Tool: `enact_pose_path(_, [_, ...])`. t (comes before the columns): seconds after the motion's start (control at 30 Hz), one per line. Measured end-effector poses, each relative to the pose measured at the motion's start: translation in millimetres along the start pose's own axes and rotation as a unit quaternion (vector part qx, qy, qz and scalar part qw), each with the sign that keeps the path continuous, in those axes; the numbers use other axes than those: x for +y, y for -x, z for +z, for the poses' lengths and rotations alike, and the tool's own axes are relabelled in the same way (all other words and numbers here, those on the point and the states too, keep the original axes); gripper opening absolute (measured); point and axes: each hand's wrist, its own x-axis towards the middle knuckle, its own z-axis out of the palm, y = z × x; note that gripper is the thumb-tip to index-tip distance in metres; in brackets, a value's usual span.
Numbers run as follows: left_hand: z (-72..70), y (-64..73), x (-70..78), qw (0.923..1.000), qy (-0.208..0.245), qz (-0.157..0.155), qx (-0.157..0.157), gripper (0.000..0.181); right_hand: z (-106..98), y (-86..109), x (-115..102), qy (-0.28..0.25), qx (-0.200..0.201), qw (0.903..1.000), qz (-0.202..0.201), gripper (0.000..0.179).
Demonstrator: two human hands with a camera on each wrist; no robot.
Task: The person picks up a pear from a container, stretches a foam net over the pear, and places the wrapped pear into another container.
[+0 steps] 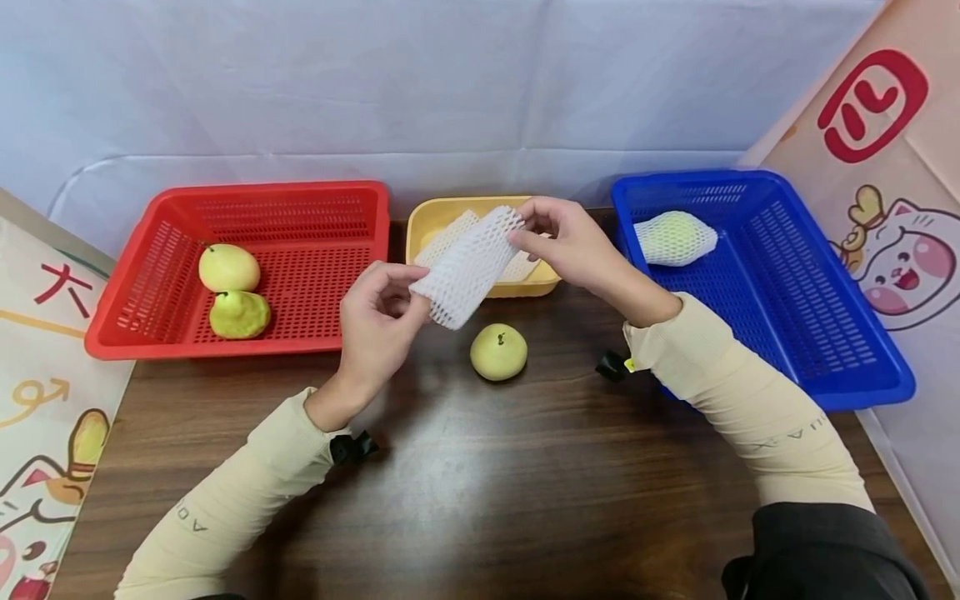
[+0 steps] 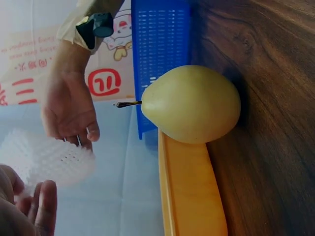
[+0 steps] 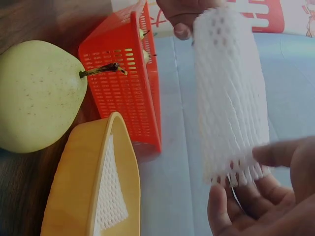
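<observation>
A white foam net sleeve (image 1: 472, 265) is stretched between both hands above the table. My left hand (image 1: 378, 325) pinches its lower left end, and my right hand (image 1: 573, 246) holds the upper right end between thumb and fingers. In the right wrist view the sleeve (image 3: 231, 93) looks like a flattened tube, with the right fingers (image 3: 278, 153) at its fringed edge. Just below the sleeve, a pale yellow pear (image 1: 498, 352) stands upright on the table, stem up. It shows large in the left wrist view as a smooth pear (image 2: 192, 104).
Behind the hands is a yellow basket (image 1: 525, 289) holding more foam net sleeves (image 1: 450, 236). A red basket (image 1: 315, 337) at left contains two pears (image 1: 228, 268). On the right, a blue basket (image 1: 795, 292) holds a pear in a foam net (image 1: 675, 238). All stand on a wooden table (image 1: 480, 500).
</observation>
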Motion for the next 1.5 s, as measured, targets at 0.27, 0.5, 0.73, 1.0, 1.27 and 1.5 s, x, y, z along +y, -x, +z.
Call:
enact_pose_path(0.27, [0.6, 4.8, 9.1, 0.9964, -0.015, 0.078, -0.028, 0.011, -1.7, 0.5, 1.7, 0.052, 0.056, 0.9971, 0.002, 0.012])
enact_pose_path(0.5, [0.6, 5.2, 12.1, 0.9897, 0.007, 0.117, -0.082, 0.016, -1.4, 10.4, -2.5, 0.041, 0.032, 0.9987, 0.0, 0.011])
enact_pose_path(0.73, [-0.3, 2.7, 11.3, 0.9849, 0.038, 0.145, -0.087, 0.046, -2.6, 19.6, -6.5, 0.001, -0.015, 0.9997, -0.02, 0.012])
enact_pose_path(1.0, [7.7, -15.8, 13.4, 0.9922, 0.12, -0.023, -0.022, 0.03, -2.1, 23.5, 0.4, -0.07, -0.051, 0.9955, -0.038, 0.007])
enact_pose_path(1.27, [32.8, -25.4, 20.1, 0.9486, 0.171, -0.249, -0.094, 0.038, 4.6, 32.0, -1.7, -0.112, -0.104, 0.9873, -0.044, 0.005])
enact_pose_path(1.5, [39.8, -23.6, 19.2, 0.9337, 0.174, -0.283, -0.134, 0.039, 3.8, 35.6, -3.3, -0.106, -0.103, 0.9881, -0.043, 0.005])
